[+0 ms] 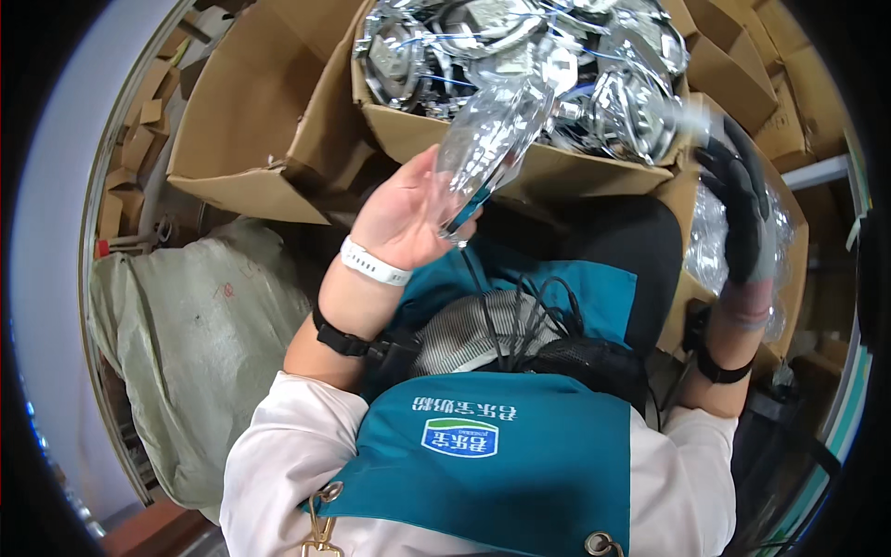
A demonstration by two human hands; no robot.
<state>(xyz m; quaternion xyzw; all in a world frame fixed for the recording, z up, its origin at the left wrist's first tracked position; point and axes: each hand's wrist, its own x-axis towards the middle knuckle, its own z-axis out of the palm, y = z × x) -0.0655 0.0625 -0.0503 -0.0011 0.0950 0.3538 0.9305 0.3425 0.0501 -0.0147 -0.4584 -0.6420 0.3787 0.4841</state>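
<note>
Two hands are up. The bare left hand point(405, 215) holds one clear plastic bag point(486, 144), fingers curled round its lower end; the bag is crinkled, shiny and see-through, raised over the front edge of a cardboard box point(548, 167) heaped with chrome parts point(520, 56), too tangled to count. The gloved right hand point(740, 215) rests, fingers spread loosely, on a pile of bags point(707, 243) in a second box point(677, 200).

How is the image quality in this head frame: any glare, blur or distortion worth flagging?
Head view: strong fisheye bend with a black vignette at the rim; bright glare on the shiny metal parts in the cardboard box; the clear plastic bag in the left hand looks washed out; the gloved right hand is slightly motion-blurred.
</note>
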